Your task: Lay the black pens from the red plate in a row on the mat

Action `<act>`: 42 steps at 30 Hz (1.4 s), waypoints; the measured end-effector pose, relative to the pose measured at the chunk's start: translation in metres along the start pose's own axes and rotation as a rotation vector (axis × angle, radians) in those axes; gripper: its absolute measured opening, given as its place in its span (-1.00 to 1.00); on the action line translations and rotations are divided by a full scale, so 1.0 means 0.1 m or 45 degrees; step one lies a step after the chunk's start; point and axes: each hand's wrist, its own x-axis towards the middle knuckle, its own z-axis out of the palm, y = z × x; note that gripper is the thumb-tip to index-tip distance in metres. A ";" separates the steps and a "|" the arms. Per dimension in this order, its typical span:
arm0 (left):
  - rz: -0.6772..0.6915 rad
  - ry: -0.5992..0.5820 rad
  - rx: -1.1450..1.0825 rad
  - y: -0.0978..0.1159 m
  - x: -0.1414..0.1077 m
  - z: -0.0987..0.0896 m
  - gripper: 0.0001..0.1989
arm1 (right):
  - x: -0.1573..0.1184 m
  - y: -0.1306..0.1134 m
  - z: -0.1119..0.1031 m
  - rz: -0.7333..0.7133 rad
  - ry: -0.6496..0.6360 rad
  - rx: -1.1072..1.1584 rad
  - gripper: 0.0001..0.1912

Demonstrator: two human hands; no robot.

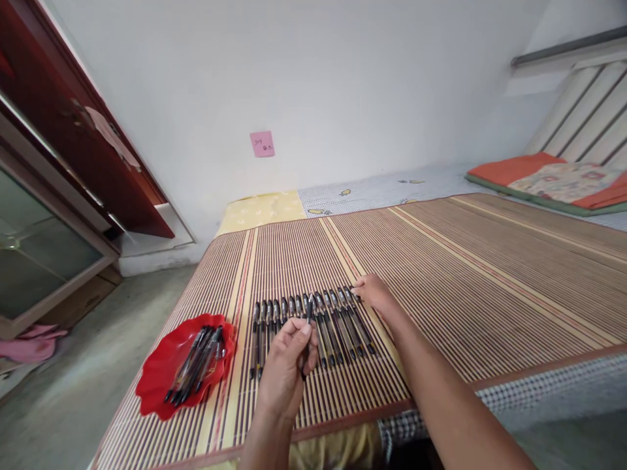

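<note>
Several black-capped clear pens (340,326) lie side by side in a row on the striped bamboo mat (441,261). Above the middle of that row, my left hand (289,356) is closed on a pen (309,308), its tip end pointing away from me. My right hand (371,290) reaches to the row's right end, its fingertips at the top of the last pen; whether they grip it is too small to tell. To the left, a red scalloped plate (151,375) holds a loose pile of more pens (196,365).
Folded orange and floral cloth (533,173) lies at the bed's back right, by a slatted headboard (588,111). A white wall with a pink note (262,144) stands behind the bed. At the left are a red door (73,124) and a glass-fronted cabinet (34,241).
</note>
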 end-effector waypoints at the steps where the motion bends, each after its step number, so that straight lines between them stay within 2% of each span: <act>1: -0.003 0.000 0.002 0.00 0.00 0.00 -0.62 | 0.00 0.00 0.01 0.002 -0.008 0.018 -0.94; 16: -0.007 -0.005 0.020 -0.03 0.02 -0.01 -0.61 | 0.00 0.05 0.05 0.054 -0.025 0.230 -0.95; 23: -0.015 -0.005 0.026 -0.04 0.02 -0.01 -0.60 | -0.11 -0.06 -0.10 0.100 -0.006 0.361 -0.93; 26: 0.004 0.013 0.015 -0.05 0.03 -0.02 -0.59 | -0.27 -0.22 -0.27 0.074 0.020 0.435 -0.87; 28: 0.042 0.043 0.010 -0.07 0.03 -0.02 -0.59 | -0.46 -0.41 -0.39 0.011 -0.021 0.555 -0.77; 31: 0.117 0.100 0.026 -0.11 0.03 -0.02 -0.59 | -0.82 -0.80 -0.49 -0.177 -0.280 0.949 -0.66; 33: 0.162 0.131 0.047 -0.13 0.03 -0.02 -0.60 | -1.04 -1.05 -0.47 -0.266 -0.407 1.069 -0.64; 36: 0.217 0.173 0.106 -0.16 0.04 -0.04 -0.61 | -1.24 -1.30 -0.34 -0.265 -0.463 1.191 -0.64; 39: 0.251 0.236 0.195 -0.19 0.04 -0.07 -0.62 | -1.30 -1.38 -0.23 -0.206 -0.409 1.243 -0.65; 42: 0.249 0.260 0.270 -0.21 0.04 -0.10 -0.67 | -1.30 -1.37 -0.22 -0.212 -0.353 1.207 -0.68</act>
